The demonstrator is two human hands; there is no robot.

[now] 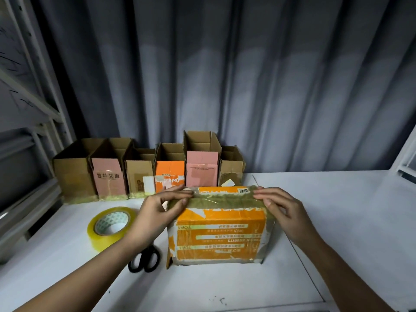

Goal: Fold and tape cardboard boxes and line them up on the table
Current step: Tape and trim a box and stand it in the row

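Box (219, 230), orange, stands mid-table (337, 221), long axis left-right; print upside down, "TOP1" legible, barcode on top. Left hand (155, 212) pinches taped top edge at left corner; right hand (282, 210) presses right end, fingers nearly straight. Row of 6 open boxes (148, 170) behind, 1 reading "RAMY". Tape roll (111, 227), scissors (145, 258) left.

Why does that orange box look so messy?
The orange box between both hands is worn: its orange print is torn off in patches, and its words are upside down. The left hand and right hand hold its taped top.
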